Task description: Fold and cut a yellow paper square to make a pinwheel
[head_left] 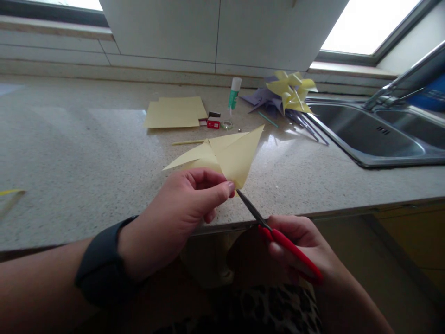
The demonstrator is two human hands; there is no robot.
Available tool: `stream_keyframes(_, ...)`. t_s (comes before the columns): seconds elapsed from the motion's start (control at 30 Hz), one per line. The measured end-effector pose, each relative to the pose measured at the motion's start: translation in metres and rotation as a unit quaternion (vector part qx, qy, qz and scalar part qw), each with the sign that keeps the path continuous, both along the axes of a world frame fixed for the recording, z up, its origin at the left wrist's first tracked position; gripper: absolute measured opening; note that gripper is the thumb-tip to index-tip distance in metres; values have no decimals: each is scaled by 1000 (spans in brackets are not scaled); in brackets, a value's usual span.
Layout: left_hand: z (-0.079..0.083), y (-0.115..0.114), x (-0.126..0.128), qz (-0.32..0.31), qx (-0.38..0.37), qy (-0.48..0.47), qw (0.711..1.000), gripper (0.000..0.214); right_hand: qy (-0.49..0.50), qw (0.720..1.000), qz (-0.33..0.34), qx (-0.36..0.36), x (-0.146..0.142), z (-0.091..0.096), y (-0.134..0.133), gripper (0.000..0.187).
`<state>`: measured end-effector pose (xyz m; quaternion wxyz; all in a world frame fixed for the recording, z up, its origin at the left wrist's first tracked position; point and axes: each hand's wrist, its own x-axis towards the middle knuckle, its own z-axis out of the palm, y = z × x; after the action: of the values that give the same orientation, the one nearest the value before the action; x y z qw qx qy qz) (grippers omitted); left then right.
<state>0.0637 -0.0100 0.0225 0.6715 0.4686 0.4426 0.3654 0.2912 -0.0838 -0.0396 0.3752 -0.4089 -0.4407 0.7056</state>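
Observation:
Between the thumb and fingers of my left hand [194, 197] is pinched the near corner of a yellow sheet of paper [238, 157]. The paper has cut flaps that stand up and spread over the counter. My right hand [299, 246] grips red-handled scissors [295, 253]. Their dark blades look closed, and the tips reach the paper's corner right beside my left thumb; whether they touch it I cannot tell. A dark band sits on my left wrist.
Behind the paper lie yellow sheets [175, 111], a small red box [213, 120], a glue stick [234, 93] and a clear tape roll [227, 124]. Yellow and purple pinwheels [290, 90] rest beside the steel sink [361, 160] at the right. The counter's front edge runs under my hands.

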Motion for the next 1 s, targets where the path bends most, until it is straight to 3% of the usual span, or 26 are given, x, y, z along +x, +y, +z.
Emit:
stream_keyframes(0.3, -1, 1, -1, -7, -1, -7, 1000, 13, -11, 1000, 0, -28, 1, 0, 0, 34)
stream_keyframes(1.0, 0, 2, -3, -52, 22, 13, 998, 14, 45, 998, 33, -13, 6, 5, -1, 24)
